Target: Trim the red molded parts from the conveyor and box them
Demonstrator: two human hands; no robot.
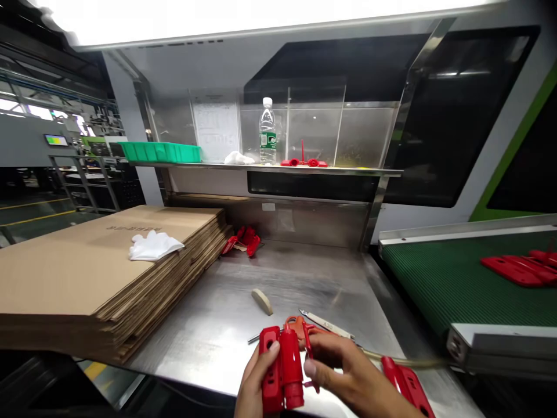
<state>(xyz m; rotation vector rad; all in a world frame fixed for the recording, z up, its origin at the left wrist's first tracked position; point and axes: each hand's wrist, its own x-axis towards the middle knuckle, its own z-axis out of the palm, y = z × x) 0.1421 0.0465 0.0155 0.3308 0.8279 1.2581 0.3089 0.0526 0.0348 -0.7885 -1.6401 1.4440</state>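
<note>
My left hand (pixel 256 380) grips a glossy red moulded plastic part (pixel 290 368), a slotted block beside a cylinder, above the front edge of the steel table. My right hand (pixel 343 368) is closed on a thin red plastic strip (pixel 308 348) along the part's right side. Whether that strip is still joined to the part, I cannot tell. Just behind the part lies an orange-handled tool (pixel 294 321), partly covered. A pen-shaped knife (pixel 326 324) and a curved beige piece (pixel 261 302) rest farther back. Another red part (pixel 407 383) lies right of my right hand.
Stacked cardboard (pixel 56 261) with a white glove (pixel 154 246) stands at left. Red pieces (pixel 242 241) lie at the table's back. A shelf (pixel 209 166) holds a green tray (pixel 161 152) and a bottle (pixel 267 133). At right, a green conveyor (pixel 444 273) carries red parts (pixel 517 270).
</note>
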